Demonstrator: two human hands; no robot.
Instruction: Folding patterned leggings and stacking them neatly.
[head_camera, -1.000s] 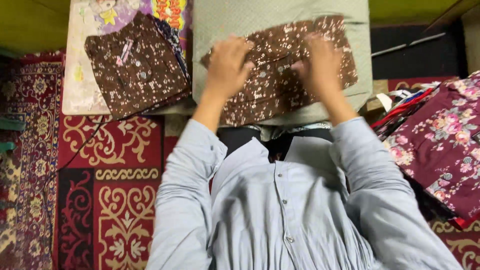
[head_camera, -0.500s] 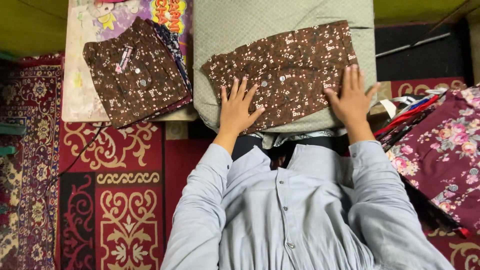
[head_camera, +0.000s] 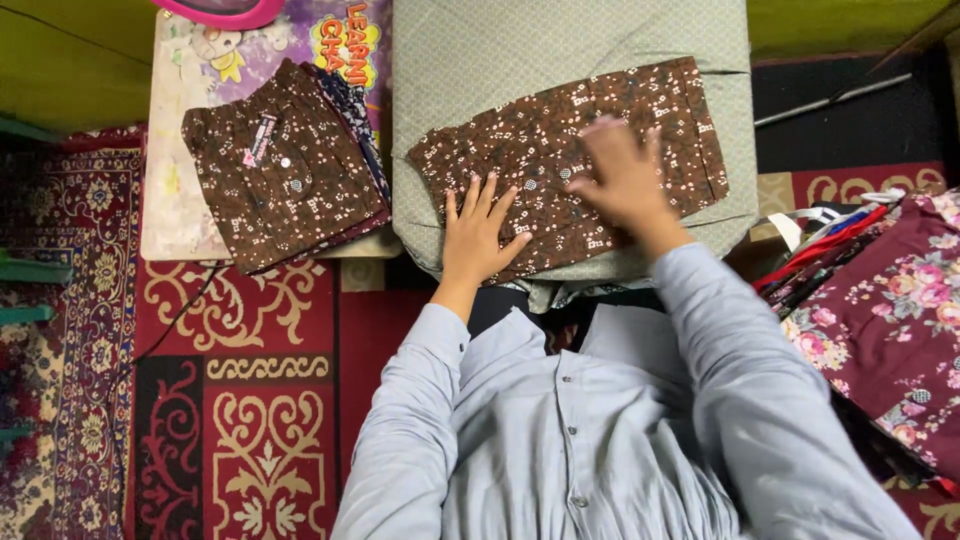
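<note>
Down low, a big red patterned rug (head_camera: 250, 400) covers the floor. At twelve o'clock sits a grey-green padded board (head_camera: 560, 40). On it lies the brown dotted cloth (head_camera: 520, 150), folded flat. At ten o'clock a stack of folded brown cloths (head_camera: 280, 180) rests on a colourful picture mat (head_camera: 200, 70). At three o'clock lies a heap of dark red flowered cloth (head_camera: 890, 320).

The left hand (head_camera: 478, 232) lies flat on the near edge of the brown dotted cloth, fingers spread wide. The right hand (head_camera: 625, 178) rests on its middle; it is blurry, and the fingers look loosely spread.

The fold could come undone or get wrinkled if a hand drags the cloth sideways. The cloth lies near the board's edge, so a push could slide it off.
</note>
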